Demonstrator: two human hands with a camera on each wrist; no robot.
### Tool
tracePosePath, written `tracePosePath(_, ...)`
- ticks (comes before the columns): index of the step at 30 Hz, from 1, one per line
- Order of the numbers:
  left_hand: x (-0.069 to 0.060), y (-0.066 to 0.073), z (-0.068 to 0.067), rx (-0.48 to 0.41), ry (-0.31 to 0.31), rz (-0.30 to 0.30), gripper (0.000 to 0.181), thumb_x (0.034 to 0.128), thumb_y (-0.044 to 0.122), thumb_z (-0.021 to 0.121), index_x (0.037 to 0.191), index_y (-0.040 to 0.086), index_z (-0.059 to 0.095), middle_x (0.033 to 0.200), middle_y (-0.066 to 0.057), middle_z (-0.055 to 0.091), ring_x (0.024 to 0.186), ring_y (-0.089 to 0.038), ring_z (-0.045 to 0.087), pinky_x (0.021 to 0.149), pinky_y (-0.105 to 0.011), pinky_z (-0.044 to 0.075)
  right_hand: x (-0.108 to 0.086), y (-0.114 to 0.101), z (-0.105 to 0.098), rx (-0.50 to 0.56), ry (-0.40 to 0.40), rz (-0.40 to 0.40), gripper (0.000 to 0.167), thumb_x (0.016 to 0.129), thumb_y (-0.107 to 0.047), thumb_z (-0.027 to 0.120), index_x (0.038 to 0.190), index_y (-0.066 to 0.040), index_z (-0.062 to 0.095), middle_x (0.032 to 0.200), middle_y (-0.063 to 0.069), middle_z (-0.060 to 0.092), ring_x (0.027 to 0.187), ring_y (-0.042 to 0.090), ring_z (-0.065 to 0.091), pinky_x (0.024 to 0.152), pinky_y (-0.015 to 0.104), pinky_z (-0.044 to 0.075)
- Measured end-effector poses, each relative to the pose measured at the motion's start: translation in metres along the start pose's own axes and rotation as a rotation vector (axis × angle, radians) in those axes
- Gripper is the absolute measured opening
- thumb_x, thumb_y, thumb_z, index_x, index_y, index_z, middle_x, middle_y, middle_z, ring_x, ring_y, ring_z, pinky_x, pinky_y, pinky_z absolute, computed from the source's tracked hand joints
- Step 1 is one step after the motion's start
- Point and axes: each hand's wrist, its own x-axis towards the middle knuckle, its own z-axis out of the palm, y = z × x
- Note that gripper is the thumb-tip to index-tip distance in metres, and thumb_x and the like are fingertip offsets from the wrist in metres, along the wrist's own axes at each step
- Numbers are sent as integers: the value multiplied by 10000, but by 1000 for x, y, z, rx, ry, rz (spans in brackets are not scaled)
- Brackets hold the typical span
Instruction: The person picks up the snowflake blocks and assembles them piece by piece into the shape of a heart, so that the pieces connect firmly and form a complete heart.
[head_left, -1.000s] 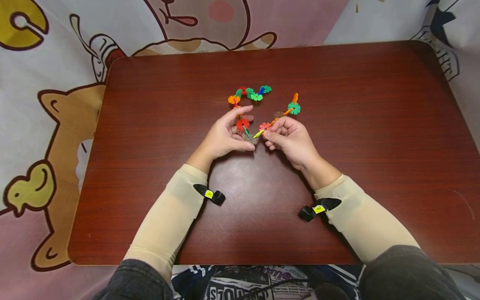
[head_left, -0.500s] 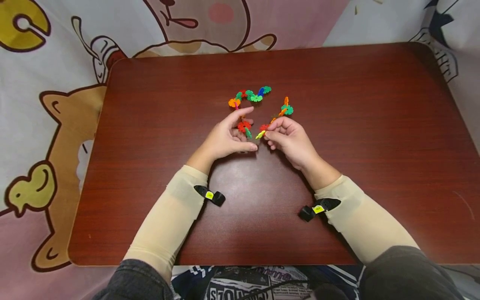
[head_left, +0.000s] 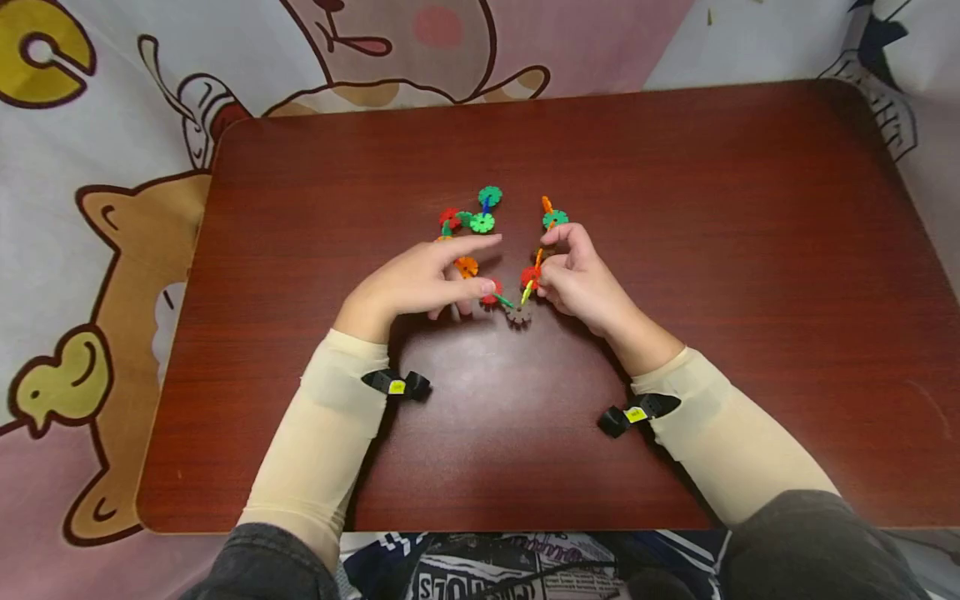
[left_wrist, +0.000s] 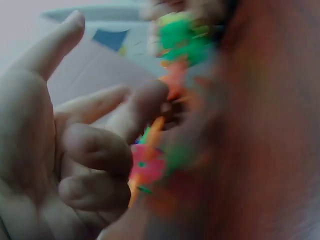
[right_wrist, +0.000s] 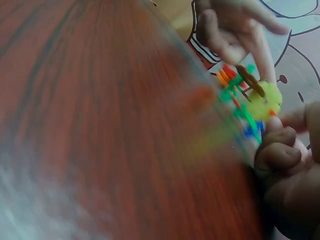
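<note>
A chain of notched plastic interlocking discs, in several colours, curves across the table in an open loop. Its lowest piece in the head view is a brown disc, linked to a green disc on the left and a yellow disc on the right. My right hand pinches the right side of the chain by a red disc. Over the left side spreads my left hand, index finger and thumb extended, hiding part of the chain; its thumb tip overlaps a red disc. Both wrist views are blurred.
The brown wooden table extends around both hands. Behind it hangs a cloth printed with cartoon animals. Black wrist straps sit on both sleeves.
My left hand has moved left, its fingers spreading over the chain. The chain's left part has shifted left and toward me; its right end has swung left. The brown disc has come lower.
</note>
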Motion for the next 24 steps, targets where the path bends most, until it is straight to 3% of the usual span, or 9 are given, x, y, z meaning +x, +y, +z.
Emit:
tracePosePath(2,-4,-2,-9,-49,68,3,550,1024,415,724,1528,239,591,755,-24,705,616,-292,609,588,-374,502,0,-1,-1,-52,-97,-13,470,884,129,446,1307,-64,376,698,74,510,552,148,453,451,191,309)
tracePosePath(5,-5,-10,-17,-67,317,-3,289,1014,347,745,1218,143,732,677,-35,546,628,-251,505,573,-330,400,0,-1,-3,-101,-248,-5,445,883,141,429,1313,28,439,724,79,490,630,185,478,534,219,394)
tracePosePath(7,-5,-16,-20,-60,472,-57,262,990,351,772,1051,107,700,694,-46,464,648,-224,443,595,-327,363,-1,-2,-5,-142,-328,13,394,895,133,430,1279,70,492,734,76,486,660,186,491,587,237,430)
tracePosePath(9,-7,-20,-22,-50,545,-138,308,968,364,791,1012,95,648,739,-50,469,677,-216,446,621,-332,369,-3,-4,-7,-214,-375,22,360,909,99,442,1250,64,553,721,78,502,637,172,493,563,238,425)
tracePosePath(11,-8,-24,-24,-41,512,-225,345,954,373,796,1053,86,632,809,-56,540,734,-208,499,660,-335,405,-4,-6,-7,-301,-380,-2,374,914,56,487,1265,20,612,709,82,559,598,151,499,529,234,419)
tracePosePath(14,-8,-27,-26,-39,375,-303,377,956,359,786,1158,77,640,915,-72,649,790,-219,595,715,-334,496,-7,-4,-7,-450,-322,-115,412,909,-20,571,1296,-77,703,630,42,572,506,114,454,456,229,358)
tracePosePath(17,-9,-25,-28,-37,252,-347,401,962,378,782,1159,61,633,872,-94,678,743,-238,621,679,-347,532,-8,0,-8,-545,-194,-314,391,912,-65,659,1289,-111,756,554,-28,491,473,80,375,450,235,290)
tracePosePath(21,-18,-18,-35,30,117,-437,465,978,516,729,1051,65,640,838,-91,695,714,-240,648,631,-359,535,-5,7,-11,-619,29,-571,287,899,-79,727,1176,-92,802,516,-78,390,471,56,297,463,243,215)
tracePosePath(24,-24,-14,-39,13,-38,-504,487,972,530,728,1025,53,645,891,-96,731,737,-224,701,637,-335,555,0,10,-16,-616,153,-663,240,889,-71,746,1122,-76,800,555,-37,412,503,94,334,499,238,251)
